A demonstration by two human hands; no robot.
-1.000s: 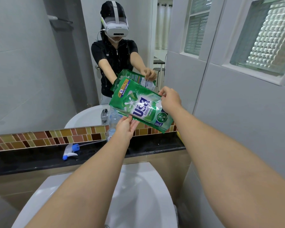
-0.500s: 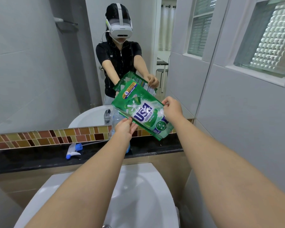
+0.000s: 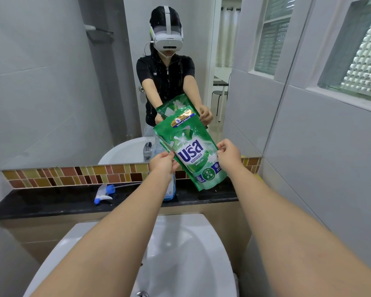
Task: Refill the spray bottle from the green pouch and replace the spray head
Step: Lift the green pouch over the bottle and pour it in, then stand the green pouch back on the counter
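Note:
I hold the green pouch (image 3: 189, 151) in the air over the black ledge, tilted with its top end up and to the left. My left hand (image 3: 162, 166) pinches its left edge. My right hand (image 3: 228, 155) pinches its right edge. The clear spray bottle (image 3: 169, 190) stands on the ledge behind my left wrist, mostly hidden, with blue liquid at its base. Its blue-and-white spray head (image 3: 104, 192) lies on its side on the ledge to the left, tube trailing right.
A black stone ledge (image 3: 51, 202) runs under a mosaic tile strip and a wall mirror (image 3: 51, 82) that reflects a person and the pouch. The white basin (image 3: 180, 254) is below my arms. A tiled wall with glass-block windows (image 3: 356, 61) closes the right side.
The pouch has turned from a flat, leftward tilt to more upright and has dropped a little. Both hands have shifted along its side edges. The spray head has not moved.

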